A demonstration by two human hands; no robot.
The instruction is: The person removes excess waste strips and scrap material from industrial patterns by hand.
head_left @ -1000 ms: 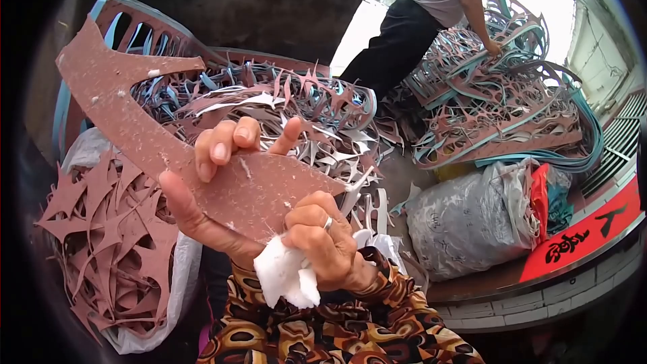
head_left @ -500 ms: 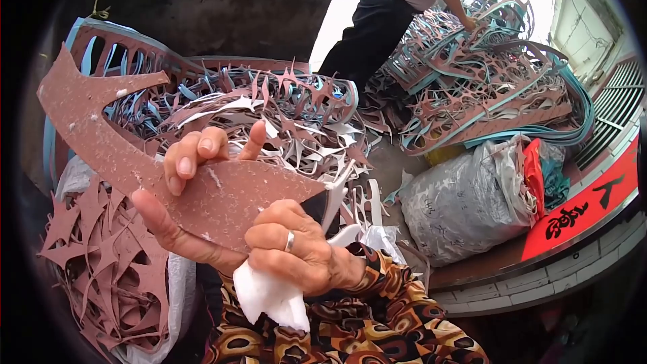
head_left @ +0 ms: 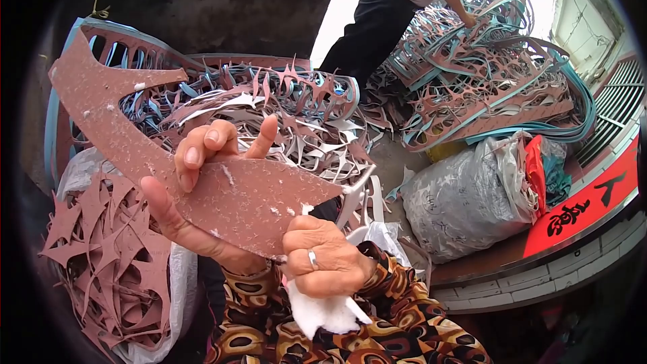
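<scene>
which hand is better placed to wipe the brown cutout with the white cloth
Probably right: the right hand grips the white cloth at the lower edge of the brown cutout, while the left hand holds it up.

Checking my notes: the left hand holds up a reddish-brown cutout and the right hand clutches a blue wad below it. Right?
Not quite: in the head view the wad is white, not blue. The left hand does hold up the reddish-brown cutout, and the right hand clutches the wad below it.
</scene>
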